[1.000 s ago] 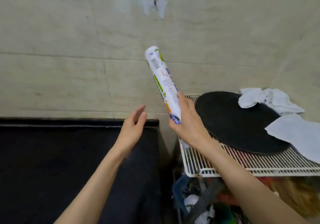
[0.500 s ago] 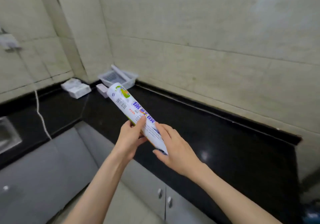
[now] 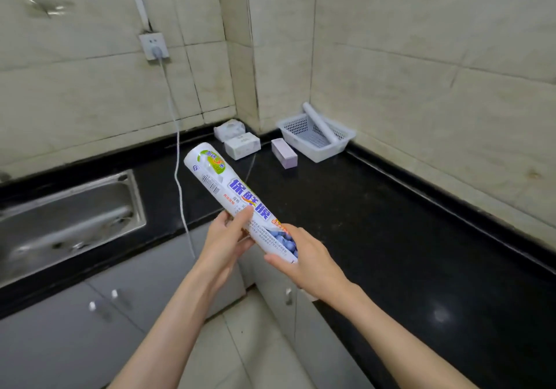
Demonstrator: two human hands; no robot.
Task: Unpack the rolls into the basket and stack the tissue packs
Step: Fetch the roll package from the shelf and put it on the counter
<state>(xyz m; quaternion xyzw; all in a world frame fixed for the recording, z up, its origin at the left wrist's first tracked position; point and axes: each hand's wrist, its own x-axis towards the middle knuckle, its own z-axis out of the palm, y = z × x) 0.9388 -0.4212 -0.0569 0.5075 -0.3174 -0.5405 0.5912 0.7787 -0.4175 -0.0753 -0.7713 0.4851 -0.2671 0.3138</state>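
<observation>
Head view shows you holding a wrapped roll (image 3: 240, 205) in both hands at the centre of the frame, above the gap between the cabinets. Your right hand (image 3: 310, 261) is curled round its near, lower end, with the thumb across the underside. Your left hand (image 3: 224, 239) cradles the middle of the roll, with one finger laid straight along the printed wrapper; whether its other fingers pinch the film is hard to tell.

The long axis of the roll matters most here. It runs from your right hand at lower right up and away toward the upper left, so the free end, the one with the green label, points away from you and rises above the black counter (image 3: 391, 223). Your left hand is the nearer one to that free end and to the middle seam of the wrapper, so it looks best placed to start the tearing or peeling while your right hand anchors the base.

The basket (image 3: 337, 151) sits in the counter's far corner, in the upper middle of the frame, well apart from your hands. A bare white roll (image 3: 320, 122) already leans in it, one end poking over the back rim. Just left of the basket lie three tissue packs (image 3: 242, 145), side by side and not yet stacked. A steel sink (image 3: 69, 220) fills the left of the frame.
</observation>
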